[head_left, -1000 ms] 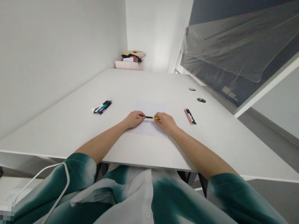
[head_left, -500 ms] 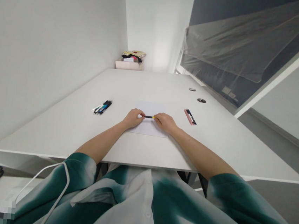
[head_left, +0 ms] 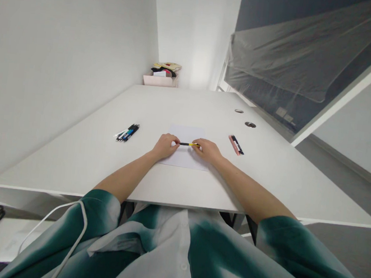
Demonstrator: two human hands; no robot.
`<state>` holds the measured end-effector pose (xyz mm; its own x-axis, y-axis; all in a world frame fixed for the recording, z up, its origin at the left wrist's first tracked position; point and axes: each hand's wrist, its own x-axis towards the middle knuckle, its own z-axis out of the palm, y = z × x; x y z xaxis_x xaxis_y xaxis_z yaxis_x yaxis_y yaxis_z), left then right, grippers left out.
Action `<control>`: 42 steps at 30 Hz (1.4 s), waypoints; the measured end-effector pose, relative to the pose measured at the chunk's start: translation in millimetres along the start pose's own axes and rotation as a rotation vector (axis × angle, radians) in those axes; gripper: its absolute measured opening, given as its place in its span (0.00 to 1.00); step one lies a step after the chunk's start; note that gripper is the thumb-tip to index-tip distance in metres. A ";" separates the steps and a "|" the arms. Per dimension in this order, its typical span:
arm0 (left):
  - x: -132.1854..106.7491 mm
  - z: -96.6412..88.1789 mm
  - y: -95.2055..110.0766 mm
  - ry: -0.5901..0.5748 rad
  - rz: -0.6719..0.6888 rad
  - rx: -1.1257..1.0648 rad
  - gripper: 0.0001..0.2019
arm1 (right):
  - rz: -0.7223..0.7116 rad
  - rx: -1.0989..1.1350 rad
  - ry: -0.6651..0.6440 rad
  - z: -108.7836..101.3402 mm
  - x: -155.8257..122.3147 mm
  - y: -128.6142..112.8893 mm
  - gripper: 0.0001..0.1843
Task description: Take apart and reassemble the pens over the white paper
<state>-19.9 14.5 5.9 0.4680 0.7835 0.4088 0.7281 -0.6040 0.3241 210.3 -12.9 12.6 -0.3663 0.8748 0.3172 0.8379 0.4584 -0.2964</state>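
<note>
Between my two hands a slim black-and-yellow pen lies level above a sheet of white paper. My left hand pinches its black end with thumb and fingers. At the yellow end, my right hand closes its fingertips round the pen. Both wrists rest low, by the left and right edges of the paper. What the fingertips cover of the pen is hidden.
On the white table, a bunch of several pens lies left, and a pink-and-dark pair of pen-like items right. Farther off are two round metal grommets and a filled box. A white cable crosses my left sleeve.
More of the pen's yellow part shows now, with my right fingers a little farther along it to the right. Both hands have risen very slightly in view.
</note>
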 end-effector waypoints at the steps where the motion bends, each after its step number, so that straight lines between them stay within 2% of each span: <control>1: -0.2 -0.5 -0.3 0.004 -0.004 0.011 0.09 | 0.021 0.033 0.012 -1.8 0.5 2.1 0.13; 4: -1.3 -3.0 -1.3 0.022 -0.023 0.038 0.09 | 0.099 0.224 0.056 -5.8 3.1 10.7 0.10; 6: -1.8 -4.4 -1.3 0.020 -0.030 0.052 0.09 | 0.176 0.460 0.087 -6.1 5.7 16.5 0.10; 11: -2.1 -3.8 4.8 0.010 -0.004 0.089 0.09 | 0.332 1.137 0.129 -4.1 9.1 19.7 0.15; 14: -2.5 -1.5 10.8 0.026 0.044 0.103 0.09 | 0.399 1.336 0.111 -8.4 7.7 14.3 0.18; 20: -2.6 1.9 15.4 0.081 0.091 0.123 0.08 | 0.411 1.281 0.001 -21.3 2.6 2.6 0.34; 25: -3.1 1.3 15.2 0.098 0.077 0.107 0.07 | 0.385 1.252 0.007 -21.4 1.1 -0.8 0.33; 33: -3.3 1.8 16.6 0.111 0.091 0.129 0.07 | 0.404 1.343 0.058 -15.5 3.1 1.1 0.27; 39: -3.5 0.8 17.7 0.097 0.079 0.109 0.07 | 0.383 1.237 0.050 -16.1 2.2 1.0 0.32; 42: -3.4 0.8 17.4 0.093 0.076 0.103 0.08 | 0.389 1.275 0.052 -19.9 0.9 -1.1 0.35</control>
<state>-8.4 1.4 9.5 0.4787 0.7162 0.5078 0.7420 -0.6392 0.2020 217.2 -15.7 31.1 -0.1523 0.9873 0.0458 -0.0888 0.0324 -0.9955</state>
